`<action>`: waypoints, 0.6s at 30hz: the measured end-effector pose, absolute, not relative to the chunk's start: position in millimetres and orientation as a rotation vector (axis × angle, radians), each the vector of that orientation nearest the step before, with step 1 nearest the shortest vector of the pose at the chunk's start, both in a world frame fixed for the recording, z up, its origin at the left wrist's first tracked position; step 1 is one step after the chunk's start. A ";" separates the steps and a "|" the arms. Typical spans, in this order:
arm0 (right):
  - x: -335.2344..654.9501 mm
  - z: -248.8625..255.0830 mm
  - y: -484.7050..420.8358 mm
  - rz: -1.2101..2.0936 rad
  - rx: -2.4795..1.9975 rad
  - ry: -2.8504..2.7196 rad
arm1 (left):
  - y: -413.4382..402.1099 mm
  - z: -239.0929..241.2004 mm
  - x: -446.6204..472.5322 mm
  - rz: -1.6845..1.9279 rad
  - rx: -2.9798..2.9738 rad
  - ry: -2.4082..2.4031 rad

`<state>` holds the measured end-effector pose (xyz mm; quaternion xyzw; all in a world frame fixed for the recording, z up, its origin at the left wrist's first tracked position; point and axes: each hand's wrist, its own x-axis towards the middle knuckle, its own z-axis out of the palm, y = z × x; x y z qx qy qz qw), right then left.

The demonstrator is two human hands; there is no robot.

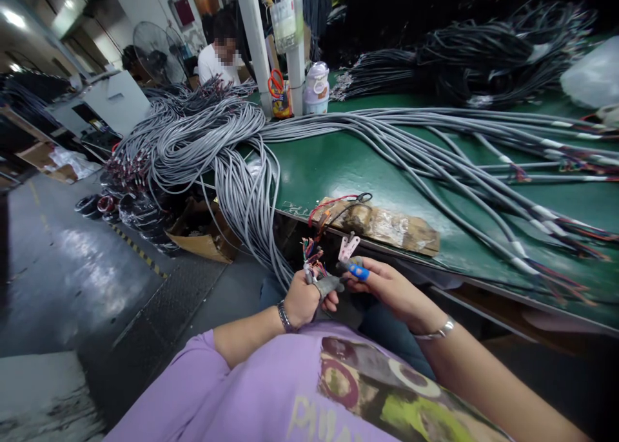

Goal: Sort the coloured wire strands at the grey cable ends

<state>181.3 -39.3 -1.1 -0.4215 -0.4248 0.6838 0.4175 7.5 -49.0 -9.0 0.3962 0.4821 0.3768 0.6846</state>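
My left hand (303, 298) is closed around the end of grey cables, and their stripped coloured wires (313, 256) stick up above the fist. A dark grey cover is on its thumb. The grey cables (249, 200) hang from the table edge toward this hand. Close by on the right, my right hand (380, 281) has its fingertips pinched together, with blue tape round one finger; what lies between them is too small to make out. Just above those fingertips is a pale pink clip (348, 247) near the table edge.
Coiled grey cables (213, 129) and long cable ends (435, 152) cover much of the green table (314, 165). A taped cardboard piece (396, 226) lies at its edge. Scissors (276, 84) and a lilac cup (316, 87) stand by a post. A person (217, 62) sits behind.
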 end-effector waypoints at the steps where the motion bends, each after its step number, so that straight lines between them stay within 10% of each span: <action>1: 181.2 -4.5 -41.0 1.756 -1.057 -1.000 | -48.9 -9.6 7.9 0.886 0.858 1.089; 18: 150.3 1.4 -38.2 1.751 -0.989 -1.135 | -52.4 -19.0 -0.9 0.857 0.889 1.058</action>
